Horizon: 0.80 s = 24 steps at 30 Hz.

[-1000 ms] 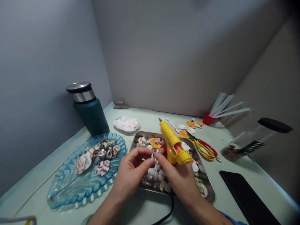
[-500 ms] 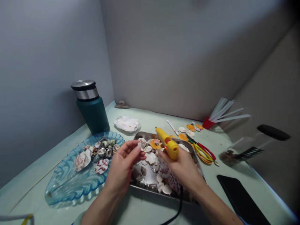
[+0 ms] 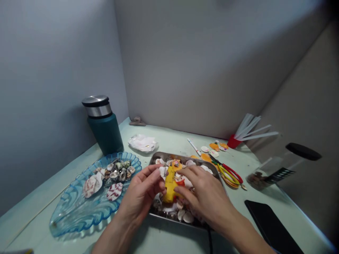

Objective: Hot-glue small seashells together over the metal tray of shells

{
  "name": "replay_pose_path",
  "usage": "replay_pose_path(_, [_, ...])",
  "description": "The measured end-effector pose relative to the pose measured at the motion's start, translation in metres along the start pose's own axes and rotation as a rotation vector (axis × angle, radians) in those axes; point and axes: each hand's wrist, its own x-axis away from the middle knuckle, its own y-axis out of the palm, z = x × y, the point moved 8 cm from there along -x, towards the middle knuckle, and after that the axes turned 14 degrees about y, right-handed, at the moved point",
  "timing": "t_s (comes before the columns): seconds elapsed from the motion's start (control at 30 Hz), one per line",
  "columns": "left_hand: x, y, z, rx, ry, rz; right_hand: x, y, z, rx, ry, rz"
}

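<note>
Nearest my camera, both forearms reach forward. My left hand (image 3: 140,192) is turned inward, thumb and forefinger seemingly pinching a small white shell (image 3: 162,171). My right hand (image 3: 209,187) is palm-down, its fingers bent over the right flank of the yellow glue gun (image 3: 169,185), thumb against it; I can't tell if it truly grips. The gun is over the metal tray (image 3: 159,155) between my hands, long axis running nearly straight away, nozzle far, red trigger toward the right hand. The left fingertips sit just beside it, so neither hand is clearly nearer.
</note>
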Motion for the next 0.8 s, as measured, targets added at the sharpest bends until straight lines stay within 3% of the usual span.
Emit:
replay_pose_path(0.1, [0.003,0.006,-0.005,0.011,-0.048,-0.078,0.001,-0.017,-0.008,-0.386,-0.069,0.071])
replay_pose_path(0.2, [0.004,0.006,-0.006,0.007,-0.063,-0.078,0.002,-0.016,-0.012,-0.570,-0.090,0.027])
replay_pose_path(0.8, [0.004,0.009,-0.002,-0.087,-0.023,-0.062,0.004,-0.011,-0.014,-0.594,-0.103,0.016])
